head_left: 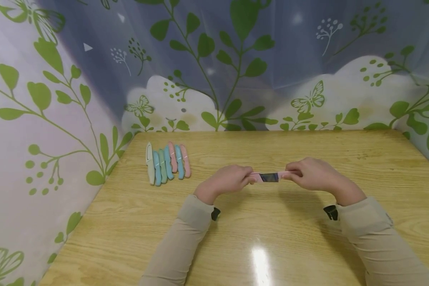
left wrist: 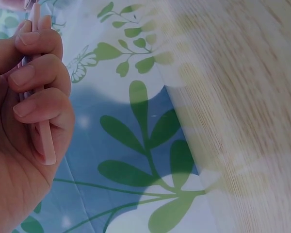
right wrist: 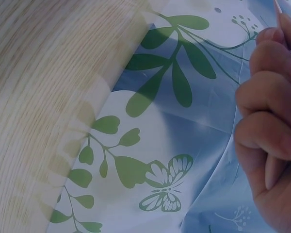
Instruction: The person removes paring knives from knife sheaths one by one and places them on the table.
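Above the table's middle, both hands hold a pink knife point(head_left: 269, 177) level between them. A dark, shiny stretch shows between its two pink ends. My left hand point(head_left: 227, 179) grips the left end. In the left wrist view its fingers curl round the pink handle-like piece point(left wrist: 47, 145), whose tip sticks out below them. My right hand point(head_left: 314, 175) grips the right end, with curled fingers. The right wrist view shows only a rounded end point(right wrist: 273, 172) under those fingers; the rest is hidden by the hand.
Several small knives lie side by side at the back left of the wooden table point(head_left: 236, 238): a cream knife point(head_left: 150, 165), blue ones, a green knife point(head_left: 162, 166) and pink ones. A leaf-patterned curtain point(head_left: 279, 67) hangs along the table's far and left edges.
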`<state>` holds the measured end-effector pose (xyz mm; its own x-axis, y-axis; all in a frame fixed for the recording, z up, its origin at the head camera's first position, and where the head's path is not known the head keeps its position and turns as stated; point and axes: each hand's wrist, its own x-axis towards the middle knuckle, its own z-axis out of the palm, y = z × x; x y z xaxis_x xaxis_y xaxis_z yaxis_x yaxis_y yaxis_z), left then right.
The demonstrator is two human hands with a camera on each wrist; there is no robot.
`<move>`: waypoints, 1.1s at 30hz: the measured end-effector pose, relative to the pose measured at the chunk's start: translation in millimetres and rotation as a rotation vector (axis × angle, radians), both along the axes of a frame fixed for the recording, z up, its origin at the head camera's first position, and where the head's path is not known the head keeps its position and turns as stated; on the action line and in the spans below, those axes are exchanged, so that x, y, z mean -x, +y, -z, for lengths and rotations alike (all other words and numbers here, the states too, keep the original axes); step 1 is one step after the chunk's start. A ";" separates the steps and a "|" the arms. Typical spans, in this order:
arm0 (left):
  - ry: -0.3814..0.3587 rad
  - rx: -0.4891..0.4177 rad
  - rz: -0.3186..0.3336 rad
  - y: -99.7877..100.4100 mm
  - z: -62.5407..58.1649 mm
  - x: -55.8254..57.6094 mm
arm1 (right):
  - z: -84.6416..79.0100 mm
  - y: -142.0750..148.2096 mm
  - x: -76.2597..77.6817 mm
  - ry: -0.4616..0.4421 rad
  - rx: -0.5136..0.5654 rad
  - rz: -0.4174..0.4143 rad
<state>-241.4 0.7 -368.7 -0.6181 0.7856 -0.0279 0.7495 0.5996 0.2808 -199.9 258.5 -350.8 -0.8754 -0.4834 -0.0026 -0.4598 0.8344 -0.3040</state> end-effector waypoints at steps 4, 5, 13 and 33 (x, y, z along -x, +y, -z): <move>-0.008 -0.002 0.000 -0.4 0.9 0.8 | -0.1 0.9 0.1 -0.003 -0.006 0.002; -0.013 -0.004 -0.002 -0.6 0.9 1.0 | -0.3 0.8 0.3 -0.005 -0.003 0.003; -0.037 -0.008 -0.008 -2.7 -0.6 2.7 | -1.6 1.3 1.7 0.000 0.002 -0.005; -0.041 0.004 -0.007 -3.9 0.6 3.5 | -2.3 5.7 1.1 -0.015 0.009 -0.008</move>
<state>-244.8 -3.2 -369.4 -0.6222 0.7808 -0.0563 0.7330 0.6063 0.3085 -201.0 264.1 -348.5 -0.8714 -0.4904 -0.0113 -0.4618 0.8279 -0.3183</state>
